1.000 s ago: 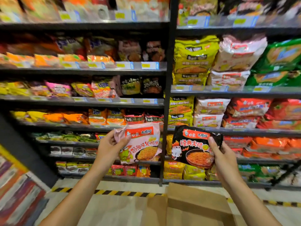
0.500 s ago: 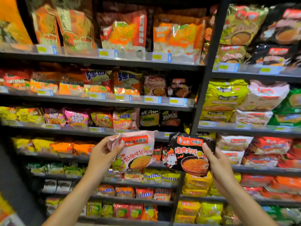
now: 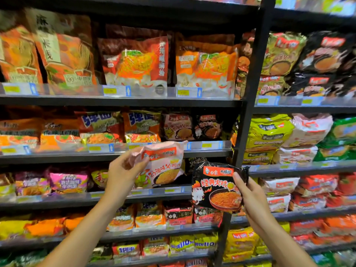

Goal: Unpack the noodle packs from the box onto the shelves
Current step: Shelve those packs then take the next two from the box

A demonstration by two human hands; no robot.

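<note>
— What is in your hands?

— Two noodle packs. My left hand (image 3: pixel 123 171) grips the pink pack (image 3: pixel 163 166). My fingers are curled round its top left corner, and my thumb lies on the front.

— And the other one?

— My right hand (image 3: pixel 250 195) grips the black pack (image 3: pixel 215 187) by its right edge. My thumb presses on the front and my other fingers are behind it, so I cannot see them.

— Where are the packs?

— Both are up in the air in front of the shelves (image 3: pixel 115 102). The pink pack is higher and tilted a bit. Its top edge is in front of the price rail (image 3: pixel 206 145) of one shelf. The black pack is lower and to the right, in front of the black post (image 3: pixel 248 120) that stands between the two shelf units.

— Do the packs touch?

— No. They are near, but there is a small gap between them.

— What is on the shelf behind the pink pack?

— A pink pack on the shelf (image 3: pixel 178 127) that looks like mine, and a black one (image 3: pixel 209 128) just beside it. They are blurry, so I cannot read them.

— What else is there?

— Lots of packs in rows. Big orange bags (image 3: pixel 134 64) stand on a high shelf. Yellow packs (image 3: pixel 269 135) are stacked on the right, past the post. Purple packs (image 3: pixel 68 182) sit on the left, lower down.

— Can you see the box?

— Not from here.
</note>
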